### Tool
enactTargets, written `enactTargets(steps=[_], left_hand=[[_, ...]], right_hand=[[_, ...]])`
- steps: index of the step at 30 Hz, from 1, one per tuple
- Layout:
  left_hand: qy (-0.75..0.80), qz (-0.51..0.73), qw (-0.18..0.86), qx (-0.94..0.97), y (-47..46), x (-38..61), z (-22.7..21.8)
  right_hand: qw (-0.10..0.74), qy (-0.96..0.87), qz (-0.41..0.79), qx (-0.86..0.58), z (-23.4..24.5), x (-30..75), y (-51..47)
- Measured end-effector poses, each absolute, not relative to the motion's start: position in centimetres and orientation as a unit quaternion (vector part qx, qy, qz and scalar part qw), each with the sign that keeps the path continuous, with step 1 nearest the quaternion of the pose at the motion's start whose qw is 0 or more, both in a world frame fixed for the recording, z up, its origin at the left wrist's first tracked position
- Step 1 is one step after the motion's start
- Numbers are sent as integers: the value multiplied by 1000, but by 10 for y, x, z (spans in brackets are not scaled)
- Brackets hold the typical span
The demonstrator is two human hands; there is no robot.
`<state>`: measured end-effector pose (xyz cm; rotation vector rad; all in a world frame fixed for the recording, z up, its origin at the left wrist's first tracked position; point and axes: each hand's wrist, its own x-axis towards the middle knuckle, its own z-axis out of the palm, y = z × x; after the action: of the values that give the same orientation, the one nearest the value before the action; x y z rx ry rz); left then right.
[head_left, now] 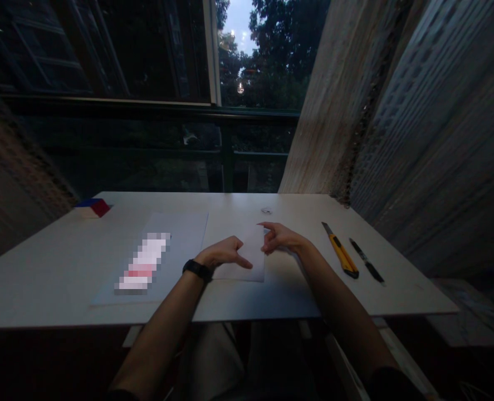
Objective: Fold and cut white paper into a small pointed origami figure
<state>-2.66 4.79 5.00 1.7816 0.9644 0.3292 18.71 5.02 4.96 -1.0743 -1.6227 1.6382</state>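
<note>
Head view, dim light.

Risk: the folded paper [253, 255] could slip or crease crooked if the pressing finger lifts while the other hand tugs its corner. The smooth table [63, 262] gives little hold. Utility knife [342, 254] lies right of the paper, well apart.

Left hand [224, 255] is loosely curled on the paper's left edge, forefinger pressing flat; any clasp under it is not discernible. Right hand [280, 238] pinches the paper's far-right corner, fingers narrow.
</note>
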Motion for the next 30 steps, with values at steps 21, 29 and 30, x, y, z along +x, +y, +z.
enactTargets(steps=[21,29,30], left_hand=[[431,174,495,734,51,-25,42],[460,166,482,727,51,-24,41],[463,166,478,727,52,-23,40]], right_hand=[[353,-581,584,-444,45,176,54],[363,-580,591,-427,42,175,55],[369,-578,586,-432,41,175,56]])
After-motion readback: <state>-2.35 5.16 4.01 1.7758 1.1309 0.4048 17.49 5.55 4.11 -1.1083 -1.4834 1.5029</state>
